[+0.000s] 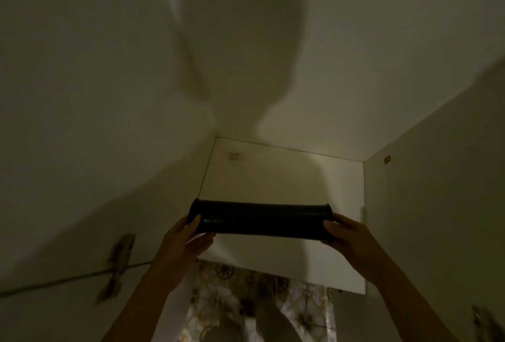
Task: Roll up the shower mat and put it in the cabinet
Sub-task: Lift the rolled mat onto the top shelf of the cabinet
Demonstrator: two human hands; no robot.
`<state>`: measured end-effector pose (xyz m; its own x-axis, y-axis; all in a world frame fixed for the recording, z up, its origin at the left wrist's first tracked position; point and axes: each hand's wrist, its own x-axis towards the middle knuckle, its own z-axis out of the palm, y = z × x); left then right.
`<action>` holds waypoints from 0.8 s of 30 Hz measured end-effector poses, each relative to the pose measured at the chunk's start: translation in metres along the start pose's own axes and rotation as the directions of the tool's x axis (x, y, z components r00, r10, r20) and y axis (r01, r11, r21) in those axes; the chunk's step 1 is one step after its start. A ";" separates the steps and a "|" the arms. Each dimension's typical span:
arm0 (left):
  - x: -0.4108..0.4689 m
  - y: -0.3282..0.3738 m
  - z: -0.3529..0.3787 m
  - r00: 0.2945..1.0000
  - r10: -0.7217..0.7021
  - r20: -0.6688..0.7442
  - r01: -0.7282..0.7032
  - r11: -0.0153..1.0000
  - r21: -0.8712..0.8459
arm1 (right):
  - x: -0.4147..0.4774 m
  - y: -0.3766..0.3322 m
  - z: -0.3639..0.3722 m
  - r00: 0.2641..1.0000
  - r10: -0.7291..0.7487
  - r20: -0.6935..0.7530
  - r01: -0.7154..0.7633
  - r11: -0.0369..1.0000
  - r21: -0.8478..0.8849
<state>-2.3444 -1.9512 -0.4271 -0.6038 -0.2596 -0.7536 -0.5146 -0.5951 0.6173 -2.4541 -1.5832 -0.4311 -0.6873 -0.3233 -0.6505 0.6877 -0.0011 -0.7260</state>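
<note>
The shower mat (261, 220) is rolled into a tight dark cylinder and held level, high up in front of me. My left hand (181, 240) grips its left end and my right hand (348, 235) grips its right end. Behind the roll is the pale cabinet (287, 177), its flat underside or shelf panel facing me, set in the corner under the ceiling. The roll is in front of that panel; I cannot tell whether it touches it.
An open white door (68, 232) with a metal hinge (119, 262) hangs at the left. Another white panel (437, 191) rises at the right. Floral patterned tiles (246, 309) show below the cabinet. My head's shadow falls across the ceiling.
</note>
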 end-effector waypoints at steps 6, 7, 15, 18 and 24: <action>0.124 0.027 0.045 0.989 -0.064 -0.137 0.048 0.992 -0.113 | 0.104 -0.009 0.002 0.994 0.000 -0.109 0.005 0.999 0.049; 0.157 0.028 0.049 0.981 -0.086 -0.172 0.062 0.988 -0.140 | 0.132 -0.003 0.002 0.989 0.002 -0.145 0.004 0.999 0.040; 0.329 0.035 0.082 0.963 -0.148 -0.223 0.121 0.984 -0.130 | 0.284 0.015 0.007 0.921 0.020 -0.388 0.025 0.993 0.111; 0.397 0.029 0.088 0.939 -0.202 -0.277 0.162 0.974 -0.160 | 0.351 0.026 0.005 0.894 0.024 -0.446 0.013 0.997 0.080; 0.439 0.020 0.093 0.901 -0.130 -0.413 0.029 0.969 -0.244 | 0.408 0.025 0.015 0.888 0.000 -0.460 0.011 1.000 0.021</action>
<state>-2.6767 -2.0059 -0.7247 -0.2256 -0.4708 -0.8529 -0.3678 -0.7696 0.5220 -2.7139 -1.7293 -0.7118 -0.7179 0.1482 -0.6802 0.6850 -0.0244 -0.7282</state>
